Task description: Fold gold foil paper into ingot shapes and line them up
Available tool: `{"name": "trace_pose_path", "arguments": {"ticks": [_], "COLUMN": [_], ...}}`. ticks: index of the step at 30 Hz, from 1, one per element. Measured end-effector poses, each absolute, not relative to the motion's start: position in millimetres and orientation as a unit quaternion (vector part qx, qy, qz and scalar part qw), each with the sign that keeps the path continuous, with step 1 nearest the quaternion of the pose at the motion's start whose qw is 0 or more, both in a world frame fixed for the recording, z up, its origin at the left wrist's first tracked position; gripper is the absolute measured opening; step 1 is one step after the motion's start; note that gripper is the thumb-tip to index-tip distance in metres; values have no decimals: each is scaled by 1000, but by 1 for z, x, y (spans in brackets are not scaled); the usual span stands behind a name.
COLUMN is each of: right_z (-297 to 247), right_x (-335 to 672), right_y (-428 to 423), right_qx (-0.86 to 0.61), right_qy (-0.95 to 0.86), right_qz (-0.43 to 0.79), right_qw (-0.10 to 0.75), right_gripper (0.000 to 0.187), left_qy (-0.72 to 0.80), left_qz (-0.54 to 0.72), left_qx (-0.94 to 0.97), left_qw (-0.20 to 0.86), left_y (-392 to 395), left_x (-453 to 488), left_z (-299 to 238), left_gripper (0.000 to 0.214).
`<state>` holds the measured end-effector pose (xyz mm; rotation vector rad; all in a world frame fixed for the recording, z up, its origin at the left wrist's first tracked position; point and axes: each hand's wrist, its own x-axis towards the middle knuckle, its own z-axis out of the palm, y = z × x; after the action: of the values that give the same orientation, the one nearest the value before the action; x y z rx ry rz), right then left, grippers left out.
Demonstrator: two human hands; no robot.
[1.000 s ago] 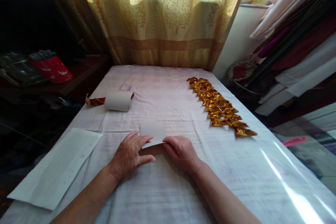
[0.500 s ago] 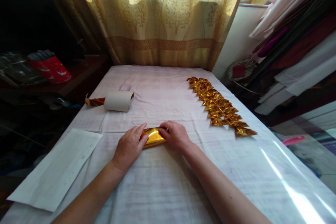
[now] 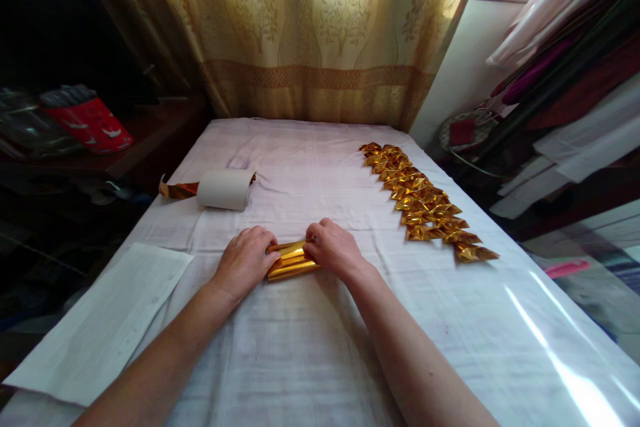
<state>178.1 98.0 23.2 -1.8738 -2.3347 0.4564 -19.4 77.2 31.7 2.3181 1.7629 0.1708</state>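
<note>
Foil (image 3: pixel 291 257) flipped in both hands (image 3: pixel 247 255) — grey items (image 3: pixel 73 95) fill red cup (image 3: pixel 95 125).

Left grip (image 3: pixel 246 257), right grip (image 3: pixel 334 248), both holding gold foil (image 3: pixel 293 262), cloth (image 3: pixel 300 360) beneath

The gold foil sheet (image 3: pixel 290 259) is mirror-bright and narrow, creased lengthwise into parallel bands that catch the light. Both ends are gripped and partly covered. It sits low, slightly askew, to the right of the white roll (image 3: pixel 223 189) and nearer the viewer than it.
</note>
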Motion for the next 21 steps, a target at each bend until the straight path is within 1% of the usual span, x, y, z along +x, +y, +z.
{"name": "trace_pose_path", "arguments": {"ticks": [2, 5, 9, 15, 17, 21], "right_z": [24, 22, 20, 11, 8, 2], "right_x": [179, 182, 188, 198, 200, 202], "right_y": [98, 98, 99, 104, 106, 108], "right_qx": [-617, -606, -604, -576, -565, -532], "right_qy": [-767, -766, -741, -703, -692, -686], "right_qz": [166, 188, 262, 369, 398, 445], "right_qw": [63, 103, 135, 195, 212, 218], "right_gripper": [14, 8, 5, 4, 4, 9], "left_qy": [595, 580, 568, 603, 614, 625], "left_qz": [71, 104, 144, 189, 203, 231], "left_qx": [791, 795, 795, 746, 727, 700], "left_qw": [126, 140, 158, 207, 230, 257], "left_y": [78, 78, 78, 83, 84, 84], "left_x": [-20, -22, -24, -29, -31, -31], "left_z": [30, 23, 16, 12, 12, 11], "left_gripper": [5, 3, 3, 23, 24, 24]}}
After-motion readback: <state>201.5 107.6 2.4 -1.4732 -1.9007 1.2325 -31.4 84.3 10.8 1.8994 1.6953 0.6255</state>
